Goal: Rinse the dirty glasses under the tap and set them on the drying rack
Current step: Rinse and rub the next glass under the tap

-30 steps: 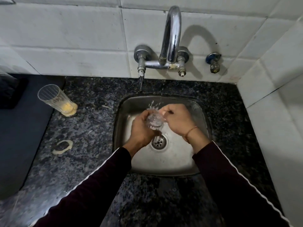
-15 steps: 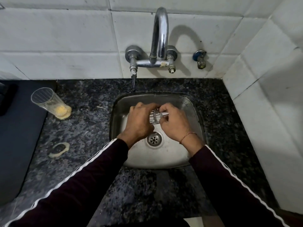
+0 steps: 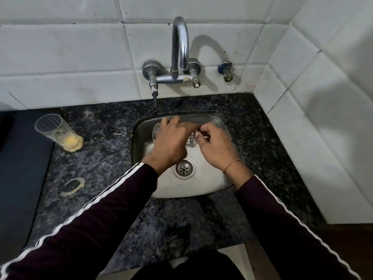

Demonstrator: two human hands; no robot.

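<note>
The clear ribbed glass [image 3: 191,140] lies on its side over the steel sink [image 3: 201,186], held between both hands above the drain [image 3: 183,168]; only its base end shows between the hands, and a pale rim edge peeks out at the left of the left hand [image 3: 171,144]. Half a second ago the glass sat more squarely between the two hands with its ribbed wall plainly exposed; now the left hand has slid over most of it, fingers reaching toward the sink's back wall and wrapped across the glass. The right hand [image 3: 216,146] pinches the base end with curled fingertips, thumb and forefinger meeting at the glass, a thin thread bracelet on its wrist. Both forearms, in dark striped sleeves, angle inward from the lower corners. The tap [image 3: 179,49] arches from the tiled wall behind the sink; whether water runs onto the glass cannot be told. On the dark speckled desk [image 3: 105,142] well to the left stands a second glass [image 3: 58,134] with yellow residue in its bottom, and nearer lies a pale ring-shaped smear [image 3: 72,186].
</note>
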